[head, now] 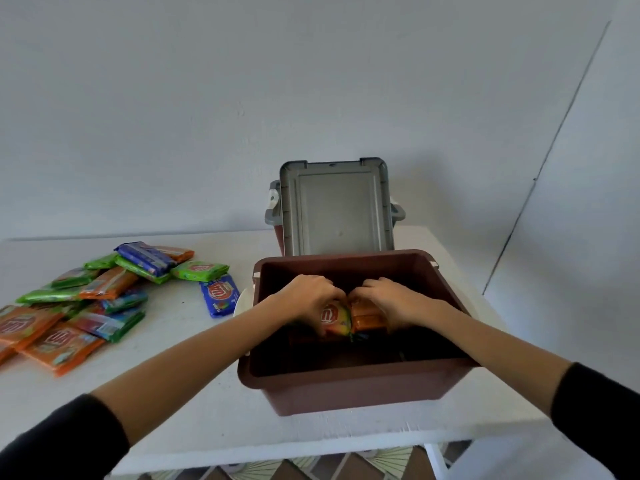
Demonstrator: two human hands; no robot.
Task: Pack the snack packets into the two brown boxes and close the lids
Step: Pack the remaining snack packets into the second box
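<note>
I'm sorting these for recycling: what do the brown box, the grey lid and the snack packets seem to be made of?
Brown box: likely moulded plastic, matte, with smooth rounded corners and a rolled rim. Grey lid: probably plastic too, dull finish, with moulded ridges and latch tabs. Snack packets: thin glossy printed film, perhaps foil-lined; they catch the light and crinkle.

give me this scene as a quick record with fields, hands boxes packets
left hand: inside the near box, gripping an orange packet
right hand: inside the near box, on orange packets
near box: brown, open
grey lid: stands upright behind the near box
far box: mostly hidden behind the lid
loose packets: orange, green and blue, piled on the table to the left
</note>
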